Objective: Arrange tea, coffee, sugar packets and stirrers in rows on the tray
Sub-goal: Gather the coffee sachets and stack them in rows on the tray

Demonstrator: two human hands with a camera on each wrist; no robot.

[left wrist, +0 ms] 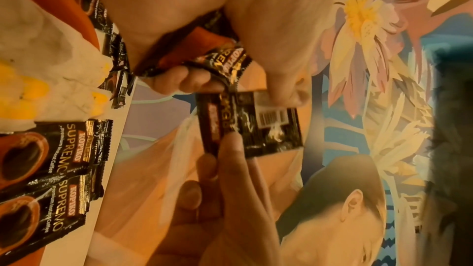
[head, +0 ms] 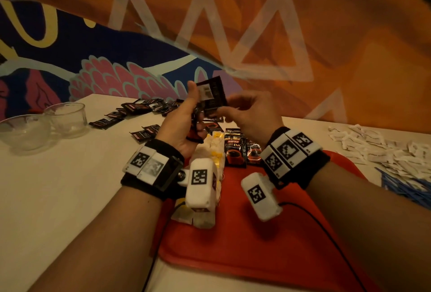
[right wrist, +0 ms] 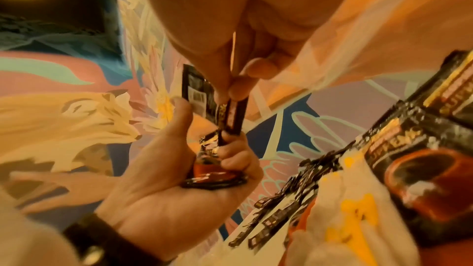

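Note:
Both hands are raised above the red tray (head: 256, 245). My left hand (head: 193, 105) grips a small bunch of black coffee sachets (left wrist: 212, 62), and its thumb presses on an upright sachet with a barcode (head: 211, 94). My right hand (head: 247, 114) pinches the edge of one sachet (right wrist: 232, 112) from that bunch between thumb and fingers. On the tray's far end stands a row of white tea bags with yellow tags (head: 210, 151). Beside it lie coffee sachets (head: 235, 151) face up.
Loose coffee sachets (head: 144, 107) are scattered on the white table behind the tray. White sugar packets (head: 373, 144) are heaped at the right, with blue stirrers (head: 401, 189) in front of them. Two glass bowls (head: 65, 116) stand at the left. A painted wall rises behind.

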